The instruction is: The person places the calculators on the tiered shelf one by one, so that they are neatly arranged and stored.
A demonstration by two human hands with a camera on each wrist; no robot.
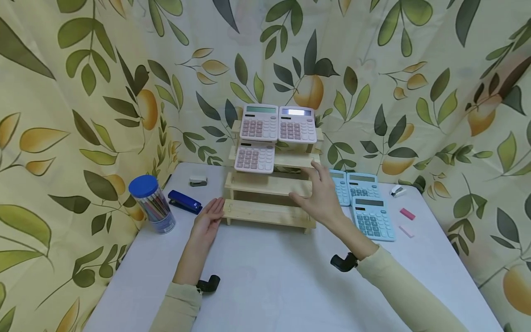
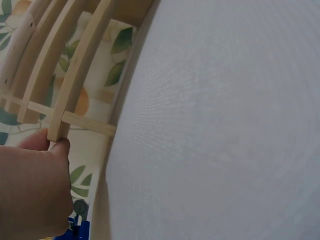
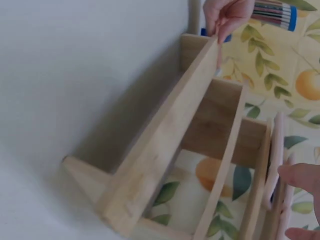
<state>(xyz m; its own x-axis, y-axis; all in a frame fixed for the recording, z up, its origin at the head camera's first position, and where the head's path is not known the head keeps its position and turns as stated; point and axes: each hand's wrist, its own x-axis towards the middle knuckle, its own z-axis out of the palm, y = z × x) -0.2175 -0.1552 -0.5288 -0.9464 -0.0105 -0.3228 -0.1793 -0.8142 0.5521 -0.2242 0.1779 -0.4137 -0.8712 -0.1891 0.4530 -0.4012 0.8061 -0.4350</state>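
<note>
The left hand [image 1: 207,217] pinches the lowest step [image 1: 265,215] of the wooden rack [image 1: 269,184], probably to steady it under the pink calculators [image 1: 259,123], while the right hand [image 1: 320,196], spread wide, holds nothing.

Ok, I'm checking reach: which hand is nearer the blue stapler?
Left. The left hand grips the left end of the rack, just right of the blue stapler; the right hand is farther, by the rack's right end.

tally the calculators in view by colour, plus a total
Pink calculators: 3
Blue calculators: 3
Total: 6
</note>
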